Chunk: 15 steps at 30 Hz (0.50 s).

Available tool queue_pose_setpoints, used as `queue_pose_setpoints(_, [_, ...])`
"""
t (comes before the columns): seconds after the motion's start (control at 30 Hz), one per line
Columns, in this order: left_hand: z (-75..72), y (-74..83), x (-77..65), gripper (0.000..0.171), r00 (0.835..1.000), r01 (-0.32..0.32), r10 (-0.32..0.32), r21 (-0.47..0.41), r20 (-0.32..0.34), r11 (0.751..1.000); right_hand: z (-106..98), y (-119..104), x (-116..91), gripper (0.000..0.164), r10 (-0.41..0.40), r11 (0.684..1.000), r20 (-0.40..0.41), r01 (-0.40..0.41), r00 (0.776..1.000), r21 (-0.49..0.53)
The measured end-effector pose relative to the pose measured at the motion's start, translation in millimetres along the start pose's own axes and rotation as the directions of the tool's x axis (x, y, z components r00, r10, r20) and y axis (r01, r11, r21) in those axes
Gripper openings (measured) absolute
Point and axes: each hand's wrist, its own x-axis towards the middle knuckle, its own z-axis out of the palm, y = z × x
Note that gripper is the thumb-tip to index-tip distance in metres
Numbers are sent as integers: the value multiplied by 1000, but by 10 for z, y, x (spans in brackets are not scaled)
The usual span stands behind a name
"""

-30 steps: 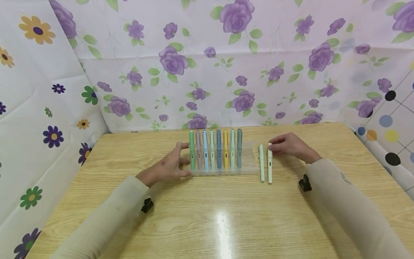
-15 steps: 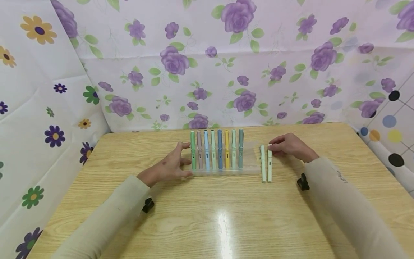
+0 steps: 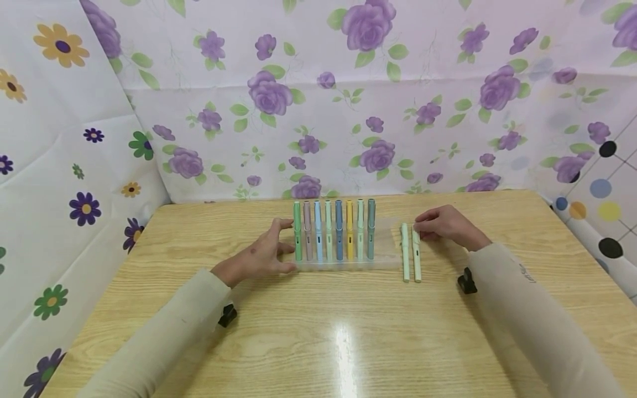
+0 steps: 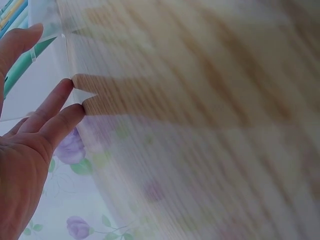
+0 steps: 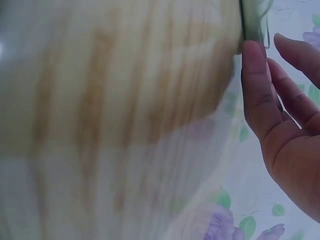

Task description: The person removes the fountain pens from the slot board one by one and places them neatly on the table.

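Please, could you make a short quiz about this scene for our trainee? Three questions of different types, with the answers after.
1. How many pens are in the clear holder?
2. True or false: the dark blue pen is directly beside the yellow pen.
3. What does the right hand touch?
A) the green pen
B) the holder's left end
C) the pale pen farther from the holder

Key: 1: eight; 2: true; 3: C.

Passage over table (image 3: 283,337) in front of rack (image 3: 388,265); pale pens (image 3: 405,260) block right end, left hand (image 3: 261,254) left end.
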Motion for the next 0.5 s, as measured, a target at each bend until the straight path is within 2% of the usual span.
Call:
queue_pose_setpoints(0.33, [6,-28,7,95,1000,-27,27,32,-8,999,-53,8,-26,45,15,998,-20,-16,1000,-67])
queue_pose_setpoints(0.5, [6,-27,13,95,1000,-29,30,38,-8,999,-33,48,-21,38,30,998,2,-30,1000,-47])
